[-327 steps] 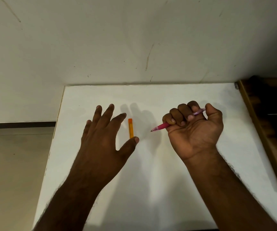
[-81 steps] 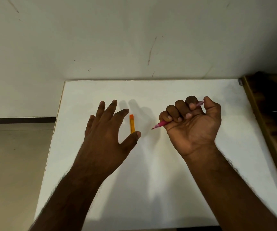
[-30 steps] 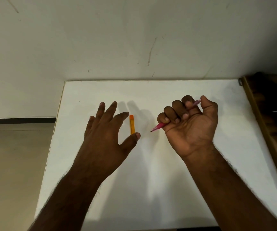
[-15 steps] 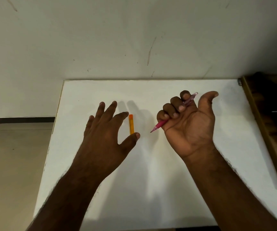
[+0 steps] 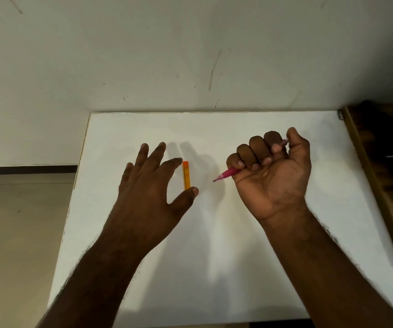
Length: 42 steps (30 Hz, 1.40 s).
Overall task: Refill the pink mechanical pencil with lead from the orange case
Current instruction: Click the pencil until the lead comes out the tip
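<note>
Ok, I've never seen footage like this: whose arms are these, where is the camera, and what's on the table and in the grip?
There is no machine here. These are a person's two bare arms, filmed by one wide-angle camera worn on the head, looking forward and down. The white table stands against a pale wall. The left hand is open with fingers spread, just left of the orange case, which lies flat on the table; the thumb tip sits at the case's near end, though contact is unclear. The right hand has its fingers curled round the pink pencil, tip pointing left towards the case, thumb at its back end.
</note>
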Available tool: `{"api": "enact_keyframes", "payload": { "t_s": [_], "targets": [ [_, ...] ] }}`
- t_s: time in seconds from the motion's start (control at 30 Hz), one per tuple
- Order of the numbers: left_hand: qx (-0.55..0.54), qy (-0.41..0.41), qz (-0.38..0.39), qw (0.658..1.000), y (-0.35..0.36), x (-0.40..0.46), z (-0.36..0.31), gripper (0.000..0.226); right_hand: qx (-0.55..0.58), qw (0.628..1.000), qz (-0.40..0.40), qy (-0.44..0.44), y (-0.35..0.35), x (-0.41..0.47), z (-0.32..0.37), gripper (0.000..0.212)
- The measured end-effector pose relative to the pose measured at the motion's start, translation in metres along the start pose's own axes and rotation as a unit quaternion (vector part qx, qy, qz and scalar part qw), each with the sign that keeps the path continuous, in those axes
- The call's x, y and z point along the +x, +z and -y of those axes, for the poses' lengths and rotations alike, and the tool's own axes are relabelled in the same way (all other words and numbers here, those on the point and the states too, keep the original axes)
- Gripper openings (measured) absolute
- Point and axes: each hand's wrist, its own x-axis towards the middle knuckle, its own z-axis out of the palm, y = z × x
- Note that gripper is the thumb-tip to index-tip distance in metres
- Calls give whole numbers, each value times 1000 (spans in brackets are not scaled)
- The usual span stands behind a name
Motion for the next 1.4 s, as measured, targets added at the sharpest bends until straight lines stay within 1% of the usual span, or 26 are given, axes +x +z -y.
{"api": "enact_keyframes", "payload": {
  "t_s": [0.23,0.37,0.43,0.57,0.67,0.77,0.93,1.03,1.13,1.23,1.3,1.4],
  "targets": [
    [-2,0,-1,1000,0,1,1,67,-54,998,5,-25,5,-1,1,47],
    [-6,-1,-3,1000,0,1,1,67,-110,993,16,-48,10,-2,1,47],
    [-7,-3,-1,1000,0,1,2,68,-165,983,36,-72,12,-2,1,49],
    [-9,-3,-1,1000,0,1,2,68,-284,952,48,-103,15,-4,-1,43],
    [-7,-2,0,1000,1,0,2,68,-334,935,51,-103,16,-5,-3,47],
    [-5,-2,1,1000,1,1,2,68,-356,929,44,-89,15,-5,-6,43],
    [-5,-4,1,1000,2,2,2,67,-314,944,52,-84,15,-4,-7,46],
    [-8,-4,1,1000,2,2,2,66,-274,958,46,-74,14,-3,-6,40],
    [-9,-4,0,1000,3,3,2,66,-190,979,39,-64,11,-1,-2,41],
    [-7,-3,0,1000,3,3,2,66,-65,997,14,-33,4,-1,3,37],
    [-7,-3,0,1000,3,3,2,66,-6,1000,-7,-28,-2,0,5,34],
    [-8,-1,-1,1000,4,3,2,65,50,998,-9,-20,-6,1,5,39]
  ]
}}
